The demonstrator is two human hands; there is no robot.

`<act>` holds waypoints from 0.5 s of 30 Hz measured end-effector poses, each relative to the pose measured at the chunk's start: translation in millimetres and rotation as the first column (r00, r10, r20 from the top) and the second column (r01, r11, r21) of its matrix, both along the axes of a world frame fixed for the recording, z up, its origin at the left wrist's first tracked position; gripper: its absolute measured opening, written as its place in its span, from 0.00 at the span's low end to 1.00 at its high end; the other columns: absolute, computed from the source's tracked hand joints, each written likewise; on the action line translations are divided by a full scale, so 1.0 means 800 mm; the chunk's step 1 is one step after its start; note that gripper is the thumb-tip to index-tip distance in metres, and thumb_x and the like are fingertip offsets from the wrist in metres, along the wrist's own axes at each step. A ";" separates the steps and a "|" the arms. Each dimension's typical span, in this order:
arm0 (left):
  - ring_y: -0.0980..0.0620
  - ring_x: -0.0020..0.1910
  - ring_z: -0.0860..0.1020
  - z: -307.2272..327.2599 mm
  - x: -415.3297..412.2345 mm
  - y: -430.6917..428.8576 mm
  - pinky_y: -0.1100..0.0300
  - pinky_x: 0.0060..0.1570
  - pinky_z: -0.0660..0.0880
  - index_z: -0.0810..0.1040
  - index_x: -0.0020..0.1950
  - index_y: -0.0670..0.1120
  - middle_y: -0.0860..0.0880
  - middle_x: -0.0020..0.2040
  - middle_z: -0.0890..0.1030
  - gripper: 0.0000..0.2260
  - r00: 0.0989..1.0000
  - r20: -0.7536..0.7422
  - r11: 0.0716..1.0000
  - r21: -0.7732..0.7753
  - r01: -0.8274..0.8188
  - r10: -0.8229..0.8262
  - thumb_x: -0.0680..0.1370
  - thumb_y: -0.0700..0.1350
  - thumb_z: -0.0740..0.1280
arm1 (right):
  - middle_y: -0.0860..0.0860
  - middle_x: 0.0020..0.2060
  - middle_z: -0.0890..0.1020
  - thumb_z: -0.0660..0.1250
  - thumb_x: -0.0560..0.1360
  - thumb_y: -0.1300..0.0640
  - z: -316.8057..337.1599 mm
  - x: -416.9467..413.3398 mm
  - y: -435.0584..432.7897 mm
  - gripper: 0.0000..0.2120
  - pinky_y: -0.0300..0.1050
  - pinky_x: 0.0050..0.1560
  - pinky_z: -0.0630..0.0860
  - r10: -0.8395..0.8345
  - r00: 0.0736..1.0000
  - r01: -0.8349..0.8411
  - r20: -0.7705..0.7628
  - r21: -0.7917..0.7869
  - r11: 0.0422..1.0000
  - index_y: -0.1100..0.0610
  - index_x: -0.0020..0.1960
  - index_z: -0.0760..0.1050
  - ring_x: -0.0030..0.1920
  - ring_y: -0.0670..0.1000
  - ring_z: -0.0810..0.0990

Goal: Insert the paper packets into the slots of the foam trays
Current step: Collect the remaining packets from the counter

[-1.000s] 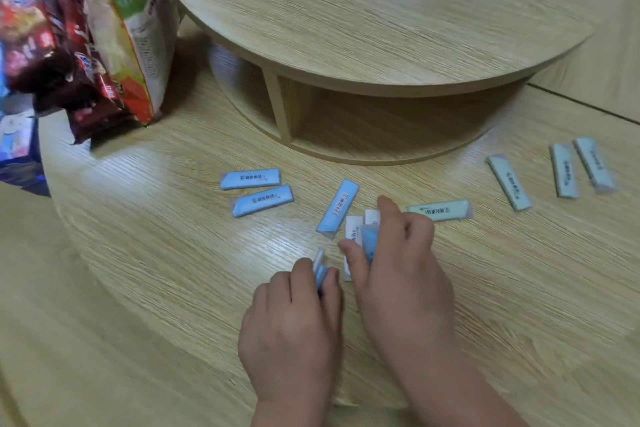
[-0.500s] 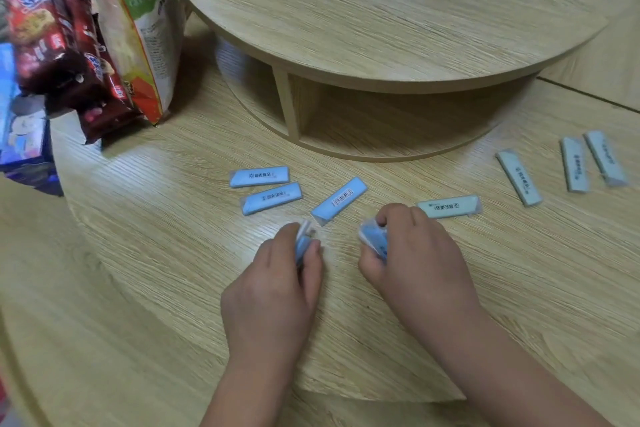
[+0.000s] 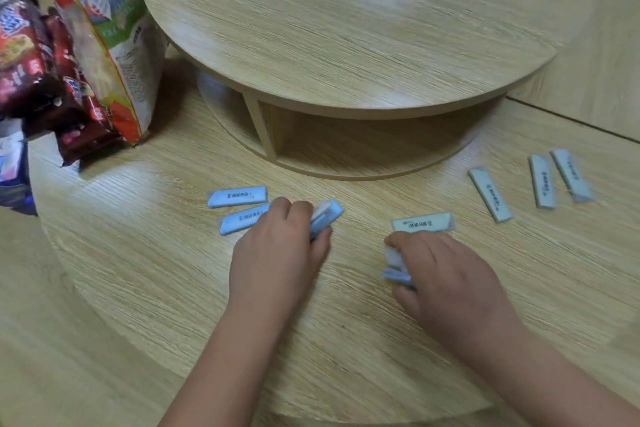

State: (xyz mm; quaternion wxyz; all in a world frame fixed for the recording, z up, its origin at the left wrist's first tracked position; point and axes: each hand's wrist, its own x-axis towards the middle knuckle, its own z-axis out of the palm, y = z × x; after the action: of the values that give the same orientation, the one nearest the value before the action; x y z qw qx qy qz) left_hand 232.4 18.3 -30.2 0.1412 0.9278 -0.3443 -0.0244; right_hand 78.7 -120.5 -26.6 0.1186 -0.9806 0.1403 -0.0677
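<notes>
My left hand grips blue paper packets, held over a loose blue packet on the round wooden table. My right hand grips a small stack of blue packets at its fingertips. Two blue packets lie left of my left hand. A pale green packet lies just beyond my right hand. Three grey-green packets lie at the right. No foam tray is in view.
A raised round wooden tier with an open shelf beneath stands at the middle of the table. Snack bags and dark red packs stand at the far left edge.
Both hands have moved apart: the left with its packets went up and left onto the loose blue packet, the right went rightwards towards the pale green packet.
</notes>
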 end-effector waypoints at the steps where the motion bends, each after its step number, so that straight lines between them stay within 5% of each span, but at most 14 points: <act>1: 0.46 0.40 0.77 0.002 -0.001 0.002 0.58 0.29 0.64 0.80 0.50 0.46 0.49 0.43 0.76 0.12 1.000 -0.003 1.000 0.004 0.007 -0.007 0.75 0.53 0.70 | 0.51 0.35 0.80 0.81 0.57 0.62 0.003 -0.004 -0.008 0.23 0.47 0.29 0.76 0.021 1.000 -0.021 0.009 -0.003 1.000 0.60 0.51 0.81 0.33 0.54 0.79; 4: 0.43 0.46 0.76 0.008 0.007 0.015 0.56 0.29 0.69 0.78 0.49 0.43 0.45 0.48 0.76 0.12 0.999 0.026 0.999 -0.025 0.033 -0.032 0.73 0.50 0.70 | 0.50 0.40 0.81 0.79 0.61 0.62 0.014 -0.008 -0.036 0.20 0.46 0.32 0.78 0.056 0.997 -0.058 0.055 0.040 0.997 0.57 0.52 0.80 0.38 0.54 0.81; 7: 0.41 0.46 0.75 0.014 0.033 0.039 0.55 0.31 0.67 0.71 0.47 0.45 0.47 0.46 0.74 0.08 0.998 0.023 0.996 -0.069 -0.050 0.051 0.74 0.47 0.67 | 0.46 0.41 0.76 0.76 0.66 0.59 0.019 0.009 -0.057 0.15 0.39 0.35 0.69 0.034 0.999 -0.034 -0.028 0.004 0.999 0.53 0.50 0.78 0.43 0.52 0.78; 10: 0.41 0.44 0.74 0.007 0.054 0.052 0.55 0.33 0.62 0.66 0.47 0.48 0.51 0.40 0.69 0.07 0.990 -0.023 0.990 -0.017 -0.141 0.141 0.76 0.46 0.65 | 0.49 0.43 0.77 0.74 0.70 0.57 0.009 0.024 -0.060 0.12 0.49 0.37 0.76 0.064 0.993 -0.066 -0.103 -0.016 0.998 0.54 0.52 0.78 0.44 0.54 0.77; 15: 0.43 0.51 0.75 0.004 0.057 0.062 0.51 0.36 0.73 0.74 0.60 0.47 0.47 0.49 0.75 0.19 0.999 -0.004 0.993 0.108 -0.048 0.049 0.75 0.56 0.66 | 0.56 0.50 0.81 0.78 0.64 0.59 -0.009 0.025 -0.067 0.23 0.58 0.45 0.79 0.115 0.993 -0.117 -0.040 -0.043 0.992 0.60 0.58 0.79 0.46 0.61 0.80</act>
State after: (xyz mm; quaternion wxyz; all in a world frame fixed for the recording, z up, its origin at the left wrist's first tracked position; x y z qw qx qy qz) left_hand 278.3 68.1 -26.7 0.0925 0.9421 -0.3194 -0.0424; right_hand 98.8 -174.4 -33.9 0.0975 -0.9907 0.0836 -0.0456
